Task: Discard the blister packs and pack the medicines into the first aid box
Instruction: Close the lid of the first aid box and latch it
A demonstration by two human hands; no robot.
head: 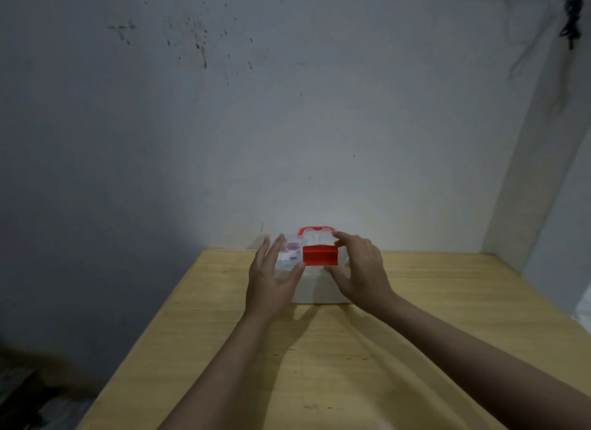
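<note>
Late stage, I'd judge: first aid box [315,284] lidded w/ meds inside, no blisters on bench [415,333]; left hand [271,279] spread flat, right hand [359,269] curled on lid.

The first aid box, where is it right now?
In the head view the box sits on the wooden table at its far edge by the wall, between the left hand and right hand.

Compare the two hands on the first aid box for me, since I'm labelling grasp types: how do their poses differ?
The left hand lies with fingers straight and spread against the left side of the first aid box, while the right hand has curled fingers. The left hand's thumb points toward the red latch; the right hand's forefinger and thumb bracket that latch's right edge. Both reach the box from the near side over the wooden table.
</note>
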